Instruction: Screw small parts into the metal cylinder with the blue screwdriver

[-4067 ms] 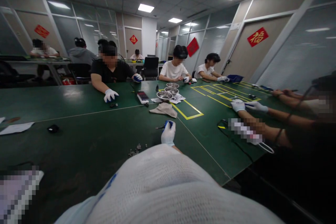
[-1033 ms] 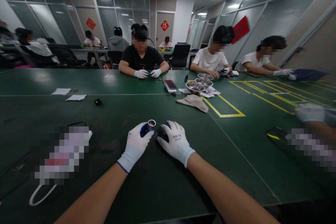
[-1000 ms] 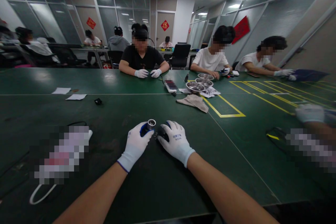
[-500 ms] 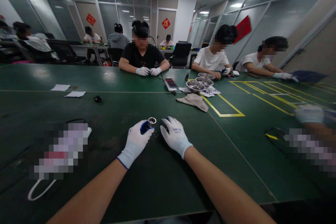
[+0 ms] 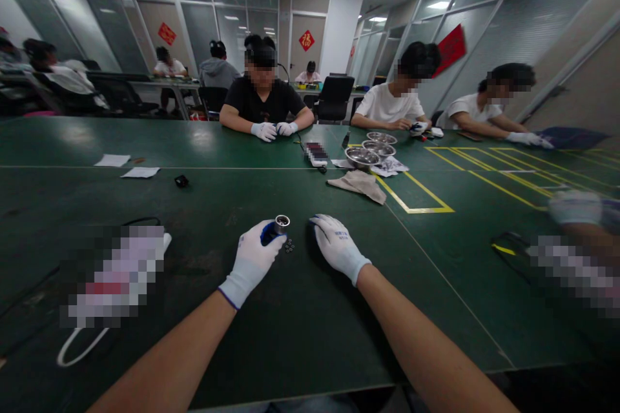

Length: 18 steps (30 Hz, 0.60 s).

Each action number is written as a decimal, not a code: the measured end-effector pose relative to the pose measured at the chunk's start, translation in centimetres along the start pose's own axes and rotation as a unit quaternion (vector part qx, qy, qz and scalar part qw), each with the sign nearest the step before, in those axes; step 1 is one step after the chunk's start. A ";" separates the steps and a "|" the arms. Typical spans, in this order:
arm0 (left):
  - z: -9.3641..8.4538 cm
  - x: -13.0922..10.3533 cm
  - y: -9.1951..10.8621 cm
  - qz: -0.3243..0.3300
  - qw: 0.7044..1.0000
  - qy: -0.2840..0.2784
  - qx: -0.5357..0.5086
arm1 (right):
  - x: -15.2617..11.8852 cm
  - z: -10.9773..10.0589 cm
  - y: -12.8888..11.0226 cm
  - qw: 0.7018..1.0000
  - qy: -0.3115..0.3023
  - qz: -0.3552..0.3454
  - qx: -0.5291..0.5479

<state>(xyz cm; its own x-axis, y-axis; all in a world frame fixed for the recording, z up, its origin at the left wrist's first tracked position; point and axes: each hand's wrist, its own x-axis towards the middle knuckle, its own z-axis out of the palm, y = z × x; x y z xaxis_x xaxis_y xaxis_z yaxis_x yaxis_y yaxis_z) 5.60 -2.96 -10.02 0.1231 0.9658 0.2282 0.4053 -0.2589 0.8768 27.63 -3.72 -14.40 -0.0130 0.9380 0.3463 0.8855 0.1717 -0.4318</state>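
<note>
My left hand point(image 5: 254, 251), in a white glove with blue fingertips, is closed around a short shiny metal cylinder point(image 5: 281, 224). The cylinder stands upright in the grip, its ringed top facing up, with small dark details inside the rim. On the table close beside my left fingertips lie several tiny ring-like pieces point(image 5: 289, 246). My right hand point(image 5: 336, 242), gloved alike, hovers or rests palm down to the right of these pieces, apart from the cylinder. Its fingers are bent, and their tips are hidden beneath the hand, so anything in them is out of sight.
A power strip point(image 5: 116, 274) lies left, another point(image 5: 574, 271) right, beside a co-worker's gloved hand point(image 5: 576, 208). Ahead are a cloth point(image 5: 358, 185), metal bowls point(image 5: 362, 156), a small black object point(image 5: 181, 181) and papers point(image 5: 140, 172). Several people sit across the green table point(image 5: 217, 193).
My right hand has moved right, away from the tiny pieces and the cylinder, and its fingers look less spread. My left hand still holds the cylinder in nearly the same place.
</note>
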 end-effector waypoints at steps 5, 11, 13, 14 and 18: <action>-0.1 -0.1 0.2 0.000 1.000 -0.014 0.008 | -0.3 0.1 -2.0 0.998 -0.027 0.024 -0.057; -0.2 0.0 0.3 0.002 0.999 -0.016 0.038 | 1.3 0.7 -3.2 0.993 -0.040 0.060 -0.090; -0.2 0.0 0.3 0.000 0.999 -0.018 0.040 | 2.1 1.1 -3.0 0.993 -0.039 0.064 -0.094; -0.2 0.0 0.3 -0.001 0.999 -0.018 0.039 | 2.4 1.3 -2.7 0.993 -0.039 0.065 -0.094; -0.4 0.0 0.5 -0.007 0.999 -0.021 0.037 | 3.6 1.5 -0.7 0.991 -0.040 0.079 -0.096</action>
<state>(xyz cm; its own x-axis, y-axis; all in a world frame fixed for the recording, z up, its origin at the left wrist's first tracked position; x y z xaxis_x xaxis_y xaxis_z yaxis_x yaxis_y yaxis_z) 5.48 -3.12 -9.38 0.1544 0.9682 0.1967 0.4730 -0.2473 0.8456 26.29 0.02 -14.15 0.1032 0.9709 0.2159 0.9515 -0.0331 -0.3060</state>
